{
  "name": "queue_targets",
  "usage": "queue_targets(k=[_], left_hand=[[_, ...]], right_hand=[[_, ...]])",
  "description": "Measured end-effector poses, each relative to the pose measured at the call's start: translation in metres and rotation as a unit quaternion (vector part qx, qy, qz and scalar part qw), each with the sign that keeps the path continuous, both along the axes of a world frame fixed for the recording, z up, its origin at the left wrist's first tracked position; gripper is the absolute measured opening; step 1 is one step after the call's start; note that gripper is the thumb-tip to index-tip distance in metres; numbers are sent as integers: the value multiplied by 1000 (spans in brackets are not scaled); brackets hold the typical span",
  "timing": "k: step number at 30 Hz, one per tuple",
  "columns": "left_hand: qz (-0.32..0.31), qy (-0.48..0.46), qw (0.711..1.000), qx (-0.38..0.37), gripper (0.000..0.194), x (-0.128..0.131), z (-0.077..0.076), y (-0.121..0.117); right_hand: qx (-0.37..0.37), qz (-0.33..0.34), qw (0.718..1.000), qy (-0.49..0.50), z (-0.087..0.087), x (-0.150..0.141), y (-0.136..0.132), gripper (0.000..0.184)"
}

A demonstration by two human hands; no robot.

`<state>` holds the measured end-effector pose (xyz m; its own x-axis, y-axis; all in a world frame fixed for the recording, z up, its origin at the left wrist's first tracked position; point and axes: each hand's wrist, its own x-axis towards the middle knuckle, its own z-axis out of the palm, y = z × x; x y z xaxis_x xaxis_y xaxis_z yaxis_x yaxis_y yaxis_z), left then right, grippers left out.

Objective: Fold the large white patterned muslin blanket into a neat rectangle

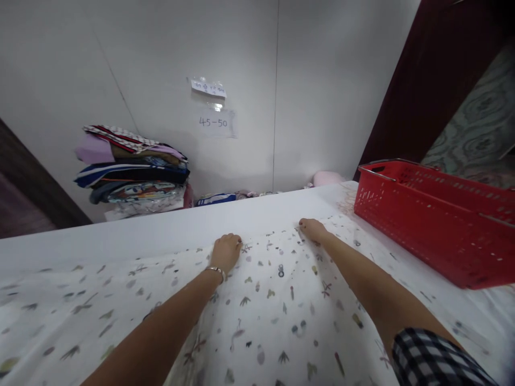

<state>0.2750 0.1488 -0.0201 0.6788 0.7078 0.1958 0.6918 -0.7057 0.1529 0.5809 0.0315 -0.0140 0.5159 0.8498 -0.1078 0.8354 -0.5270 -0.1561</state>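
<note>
A white fabric point(277, 311) printed with small plants and shapes is spread over the table in front of me. My left hand point(227, 252), with a bracelet at the wrist, is closed on the fabric near its far edge. Farther right, my right hand point(313, 230) pinches the same far edge, and small creases run from it. The fingertips of both hands are partly hidden. Between the hands the fabric's edge lies fairly straight, while looser folds show under my left forearm.
A red perforated basket point(418, 225) stands on the right, over part of the fabric. Behind the white table point(132, 230), a stack of folded cloths point(134, 171) rises at the left. Paper labels point(213, 123) are taped to the wall, and a pink item point(326, 178) shows beyond the table's far edge.
</note>
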Motion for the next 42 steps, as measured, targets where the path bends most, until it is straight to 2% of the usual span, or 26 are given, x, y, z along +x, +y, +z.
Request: queue_targets(k=[5, 8, 10, 12, 15, 17, 20, 24, 27, 30, 33, 35, 38, 42], left_hand=[[58, 1, 998, -21, 23, 8, 2, 4], [58, -10, 998, -1, 25, 10, 1, 1], [26, -28, 999, 26, 31, 9, -2, -4], [-34, -36, 998, 39, 37, 7, -7, -11], [-133, -7, 991, 16, 45, 5, -17, -20], [-161, 20, 987, -19, 54, 5, -22, -24], [-144, 42, 987, -58, 62, 7, -27, -26], [-120, 50, 989, -74, 64, 10, -25, -26], [-114, 60, 988, -84, 64, 11, -21, -27], [-108, 69, 987, -100, 65, 11, -12, -30], [-120, 59, 986, -100, 65, 0, -2, -43], [-145, 56, 983, -95, 66, -16, 3, -59], [-197, 63, 975, -88, 63, -51, 6, -94], [-282, 58, 957, -29, 58, -109, 1, -151]], right_hand=[[23, -37, 999, -7, -5, -4, 6, 25], [35, -46, 998, -1, -5, -4, 7, 29], [46, -50, 998, 4, -4, 1, 2, 35], [60, -65, 996, -5, -2, 10, -9, 38], [65, -101, 992, -36, -2, 28, -28, 38], [49, -107, 992, -43, -6, 38, -39, 36], [21, -98, 994, -36, -15, 47, -45, 39], [5, -104, 994, -26, -23, 52, -38, 47], [-5, -108, 994, -19, -18, 52, -36, 49], [-2, -111, 994, -24, -9, 43, -48, 50], [21, -88, 995, -37, -9, 23, -82, 50], [31, -66, 996, -48, -15, 9, -119, 50], [38, -79, 992, -87, -28, 1, -192, 47], [73, -187, 973, -116, -32, 11, -304, 46]])
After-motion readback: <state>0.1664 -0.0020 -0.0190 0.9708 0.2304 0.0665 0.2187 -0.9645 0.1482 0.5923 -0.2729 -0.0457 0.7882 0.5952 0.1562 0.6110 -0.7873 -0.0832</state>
